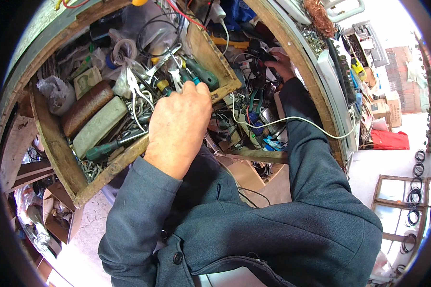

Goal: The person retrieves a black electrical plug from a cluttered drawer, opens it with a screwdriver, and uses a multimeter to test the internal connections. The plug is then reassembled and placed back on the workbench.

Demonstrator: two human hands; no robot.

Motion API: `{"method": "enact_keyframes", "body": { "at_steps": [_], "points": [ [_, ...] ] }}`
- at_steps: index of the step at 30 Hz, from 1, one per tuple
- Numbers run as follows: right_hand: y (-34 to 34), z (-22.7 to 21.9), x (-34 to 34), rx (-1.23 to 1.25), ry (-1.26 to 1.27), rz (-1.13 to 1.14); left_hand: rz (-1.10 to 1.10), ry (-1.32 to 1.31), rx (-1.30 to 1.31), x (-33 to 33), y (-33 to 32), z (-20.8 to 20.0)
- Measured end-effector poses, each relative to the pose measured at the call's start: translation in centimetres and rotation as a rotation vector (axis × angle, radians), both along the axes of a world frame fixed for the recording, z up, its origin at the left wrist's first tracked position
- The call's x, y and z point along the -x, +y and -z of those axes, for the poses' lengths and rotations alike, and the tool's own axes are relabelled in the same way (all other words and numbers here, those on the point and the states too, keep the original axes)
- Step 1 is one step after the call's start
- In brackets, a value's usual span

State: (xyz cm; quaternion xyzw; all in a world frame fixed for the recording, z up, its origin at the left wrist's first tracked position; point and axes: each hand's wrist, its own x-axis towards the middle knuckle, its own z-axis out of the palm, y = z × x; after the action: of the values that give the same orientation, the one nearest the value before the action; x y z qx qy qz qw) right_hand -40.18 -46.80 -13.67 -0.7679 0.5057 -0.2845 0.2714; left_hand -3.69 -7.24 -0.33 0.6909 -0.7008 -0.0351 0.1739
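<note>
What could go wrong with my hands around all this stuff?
The white cable crosses your right sleeve and might snag when that arm pulls back. Your left hand is near metal pliers and a green-handled screwdriver, so it may get scraped. Your right hand reaches into tangled clutter, so it could knock something loose.

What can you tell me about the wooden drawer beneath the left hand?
The wooden drawer stands pulled open, its brown boards worn and stained. Both side walls and the near edge show; contents, including a green-handled screwdriver and a brown oblong case, hide most of its floor. The left hand lies over the near edge; contact there is unclear.
</note>
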Motion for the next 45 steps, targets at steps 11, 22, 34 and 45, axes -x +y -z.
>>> {"method": "enact_keyframes", "body": {
  "at_steps": [11, 22, 34, 45],
  "points": [
    [3.0, -0.7, -6.8, -0.033, 0.343, 0.153, -0.027, -0.019, -0.027, -0.2, 0.1, 0.1],
    [0.3, 6.3, -0.1, -0.544, -0.306, 0.358, 0.016, 0.009, -0.007, 0.2, -0.1, -0.3],
    [2.0, 10.8, 5.3, -0.115, -0.425, 0.478, 0.015, -0.013, -0.005, 0.0, -0.1, -0.4],
    [-1.5, 15.2, 4.1, 0.420, 0.780, 0.358, 0.012, -0.014, -0.015, 0.0, 0.0, -0.7]
  ]
}}
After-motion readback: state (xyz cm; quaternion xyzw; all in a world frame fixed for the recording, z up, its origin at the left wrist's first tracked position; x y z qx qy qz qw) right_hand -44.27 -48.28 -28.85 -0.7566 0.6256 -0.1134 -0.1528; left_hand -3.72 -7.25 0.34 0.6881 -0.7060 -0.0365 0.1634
